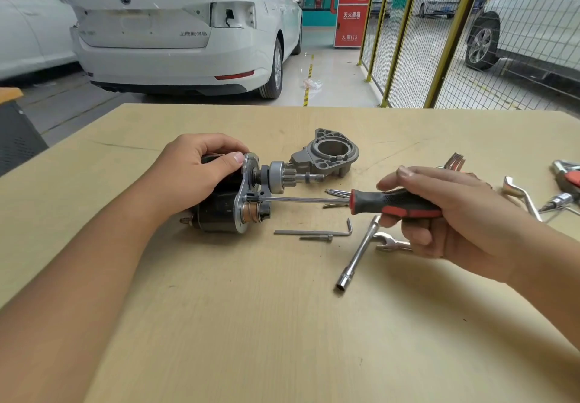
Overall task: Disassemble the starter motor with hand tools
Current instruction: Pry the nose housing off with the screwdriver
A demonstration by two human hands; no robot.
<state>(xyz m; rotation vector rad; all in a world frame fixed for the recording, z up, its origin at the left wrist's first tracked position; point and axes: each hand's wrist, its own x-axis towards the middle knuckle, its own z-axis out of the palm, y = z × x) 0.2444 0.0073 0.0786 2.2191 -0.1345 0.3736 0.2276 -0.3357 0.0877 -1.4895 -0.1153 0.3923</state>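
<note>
At the desk's centre-left: starter motor (233, 202) is lying on its side on the pale wooden desk (282, 324), its silver end plate and pinion gear shaft pointing to the right.
Left hand: left hand (201, 173) is gripping the motor's dark body from above, fingers curling over the top and the thumb pressing against the edge of the silver plate.
Right hand: right hand (439, 211) is holding the red-and-black handle of a screwdriver (345, 201), fingers wrapping around it, the index finger stretching along the top.
Screwdriver: its long steel shaft is running level to the left, the tip meeting the motor's end plate just below the pinion shaft.
Removed housing: grey cast nose housing (329, 155) is sitting just behind the pinion end, its round opening facing up.
Loose hardware: hex key (317, 231) and a long bolt (315, 238) are lying side by side just to the right of the motor, beneath the screwdriver shaft.
Other tools: socket wrench (357, 255) is lying slanted near the right hand, with an open-end spanner (390, 242) partly under the fingers; more tools are lying at the desk's right edge.
Background: white car (182, 26) is standing beyond the desk, beside a yellow mesh fence (439, 42).
</note>
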